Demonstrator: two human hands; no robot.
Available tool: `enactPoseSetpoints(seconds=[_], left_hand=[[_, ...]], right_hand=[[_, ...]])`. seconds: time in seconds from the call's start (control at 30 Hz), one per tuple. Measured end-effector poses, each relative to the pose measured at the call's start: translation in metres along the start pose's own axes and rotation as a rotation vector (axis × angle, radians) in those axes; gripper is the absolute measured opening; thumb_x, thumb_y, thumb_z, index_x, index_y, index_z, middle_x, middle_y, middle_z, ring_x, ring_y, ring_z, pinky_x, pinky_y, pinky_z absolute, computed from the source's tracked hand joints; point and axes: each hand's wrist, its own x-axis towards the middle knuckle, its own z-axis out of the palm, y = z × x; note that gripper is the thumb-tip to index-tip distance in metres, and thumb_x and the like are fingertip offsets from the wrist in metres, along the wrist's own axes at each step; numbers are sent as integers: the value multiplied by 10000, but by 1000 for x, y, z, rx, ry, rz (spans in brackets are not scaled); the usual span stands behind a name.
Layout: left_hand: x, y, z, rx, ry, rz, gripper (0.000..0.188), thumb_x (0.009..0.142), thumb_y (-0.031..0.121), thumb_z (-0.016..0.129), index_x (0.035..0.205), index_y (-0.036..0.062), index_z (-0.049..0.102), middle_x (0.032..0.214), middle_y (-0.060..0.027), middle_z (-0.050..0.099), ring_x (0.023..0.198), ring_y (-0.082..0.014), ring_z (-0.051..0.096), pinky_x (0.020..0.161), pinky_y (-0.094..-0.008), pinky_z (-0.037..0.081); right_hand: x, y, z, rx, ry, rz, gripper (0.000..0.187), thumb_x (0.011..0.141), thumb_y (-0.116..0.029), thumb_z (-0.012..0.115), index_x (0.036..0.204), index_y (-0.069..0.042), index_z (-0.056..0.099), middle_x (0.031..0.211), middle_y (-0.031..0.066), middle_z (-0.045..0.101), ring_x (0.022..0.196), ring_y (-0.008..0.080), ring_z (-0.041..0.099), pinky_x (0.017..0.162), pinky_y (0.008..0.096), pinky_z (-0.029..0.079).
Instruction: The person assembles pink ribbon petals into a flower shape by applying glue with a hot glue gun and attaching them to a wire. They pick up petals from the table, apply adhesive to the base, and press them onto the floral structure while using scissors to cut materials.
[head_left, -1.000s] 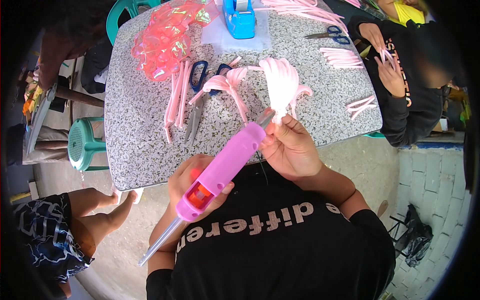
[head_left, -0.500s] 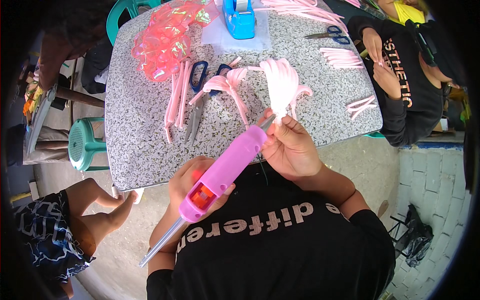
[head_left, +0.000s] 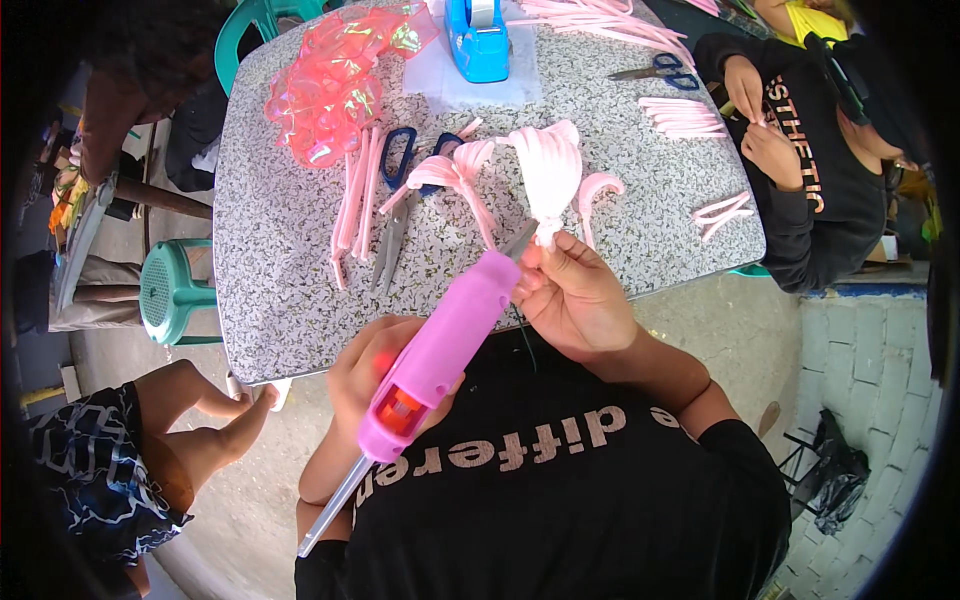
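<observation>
My left hand is wrapped round a pink-purple glue gun, with a clear glue stick jutting from its rear end. The metal nozzle points up and right, close beside the narrow base of a pale pink flower-like piece made of fuzzy stems. That base is pinched between the thumb and fingers of my right hand. Whether nozzle and base touch, I cannot tell. On the table just beyond lie a curled pink stem piece and a bent pink petal-like piece.
Blue-handled scissors lie beside several pink fuzzy stems on the speckled table. Behind are shiny pink film and a blue tape dispenser. More scissors lie far right, near another person's hands.
The glue gun has dropped slightly down and left in my left hand. My right hand has tilted the flower piece a little left, baring more of the curled piece behind it.
</observation>
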Motion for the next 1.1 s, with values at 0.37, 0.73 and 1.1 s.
enactPoseSetpoints(seconds=[0.37, 0.73, 1.1], left_hand=[[-1, -2, 5, 82, 46, 61, 340, 662, 337, 563, 708, 2, 529, 645, -91, 519, 565, -221, 516, 506, -283, 407], [-7, -17, -43, 355, 695, 99, 258, 677, 147, 566, 853, -7, 458, 729, -80, 523, 631, -171, 511, 626, -258, 406], [6, -35, -85, 1150, 114, -94, 360, 578, 17, 554, 901, 17, 397, 869, -134, 458, 745, -301, 475, 624, -372, 388]], right_hand=[[0, -1, -1, -11, -30, -10, 128, 800, -129, 421, 828, -31, 497, 702, 26, 468, 621, 99, 390, 595, 225, 326], [3, -2, -10, 14, 28, 19, 101, 790, -107, 435, 835, -37, 493, 751, 24, 486, 630, 93, 402, 601, 222, 335], [6, -5, -25, -40, 200, -91, 75, 771, -88, 471, 806, -44, 521, 755, 45, 530, 621, 94, 431, 604, 204, 370]])
